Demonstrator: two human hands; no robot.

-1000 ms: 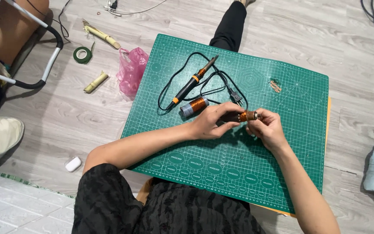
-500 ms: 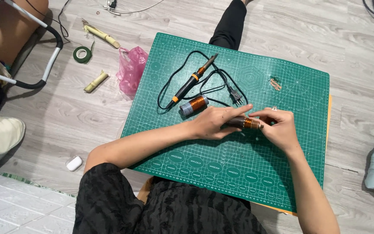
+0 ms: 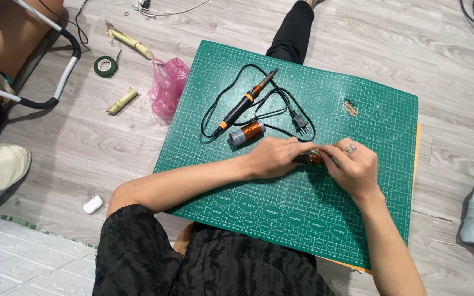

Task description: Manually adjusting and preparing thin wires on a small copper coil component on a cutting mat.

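On the green cutting mat (image 3: 303, 214) my left hand (image 3: 274, 156) and my right hand (image 3: 352, 167) meet around a small dark cylinder wound with copper wire (image 3: 312, 159). Both hands grip it, and most of it is hidden between the fingers. A ring shows on my right hand. Just beyond my left hand lies a spool of copper wire (image 3: 247, 133). Behind it lies a black and orange soldering iron (image 3: 246, 102) with its black cord and plug (image 3: 302, 125).
Small copper scraps (image 3: 350, 107) lie on the mat's far right. On the wooden floor to the left are a pink plastic bag (image 3: 167, 87), a roll of green tape (image 3: 105, 66), two bamboo pieces (image 3: 122, 101), a small white case (image 3: 92, 204) and a chair frame (image 3: 50, 82).
My hands have lowered the wire-wound cylinder closer to the mat and closed over it more, with my right hand now covering its end.
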